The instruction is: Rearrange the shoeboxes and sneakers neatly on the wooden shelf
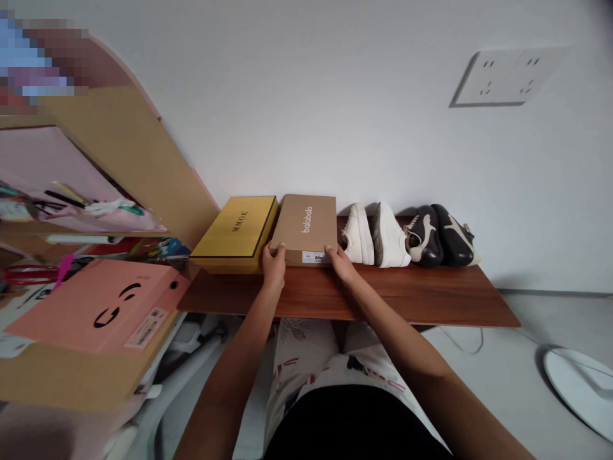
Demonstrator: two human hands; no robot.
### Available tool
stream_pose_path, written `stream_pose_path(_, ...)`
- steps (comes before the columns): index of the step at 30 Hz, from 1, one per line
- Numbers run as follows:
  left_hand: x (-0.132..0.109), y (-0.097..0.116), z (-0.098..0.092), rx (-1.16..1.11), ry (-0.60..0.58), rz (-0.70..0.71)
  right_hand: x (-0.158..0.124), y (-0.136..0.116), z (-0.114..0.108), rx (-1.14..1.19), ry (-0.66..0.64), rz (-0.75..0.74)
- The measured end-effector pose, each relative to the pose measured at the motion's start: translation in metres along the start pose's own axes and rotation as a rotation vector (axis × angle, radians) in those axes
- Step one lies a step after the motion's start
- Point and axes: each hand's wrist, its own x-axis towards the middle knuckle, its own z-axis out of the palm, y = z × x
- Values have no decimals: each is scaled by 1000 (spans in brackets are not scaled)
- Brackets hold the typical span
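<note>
White wall (311, 96) stretches across the back of my view, with a double socket panel (500, 80) set high on the right. Below it, against the wall, I have a long reddish-brown wooden board (393, 287) carrying a row of boxes and shoes.

Both of my far-off hands are on the brown box (306, 220), which sits on the board between the yellow box (237, 223) and the white shoes (390, 239). My left hand (274, 265) grasps its near left corner, thumb up on the front edge; my right hand (340, 260) grasps the near right corner in much the same way, so the box is held between the two. From this feed I can't fairly tell how far the other fingers reach around or under it. White lettering runs across its lid, and a pale label (313, 257) shows on the front side between my hands.

Just left, the yellow box has dark lettering and a black line along its lid. To the right, beyond the white shoes, dark shoes (457, 243) with pale trim end the row.

Off to the left, a pink box (119, 294) with black markings lies on a tan desktop (90, 377). Down on the right, a white round base (582, 390) stands on the floor (565, 319).
</note>
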Motion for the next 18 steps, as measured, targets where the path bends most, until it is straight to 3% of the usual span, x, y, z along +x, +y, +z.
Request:
stream_pose_path(6,4,-9,0,105,18,-35,4,-4,7,-64,41,147)
stream_pose_path(10,-12,-2,-2,176,93,14,-14,-11,-2,-93,48,94)
stream_pose_path(14,-50,9,4,160,75,254,-42,-12,-42,-87,113,-73)
stream_pose_path(18,-90,17,30,41,-220,289,-62,-2,-107,-134,370,-176)
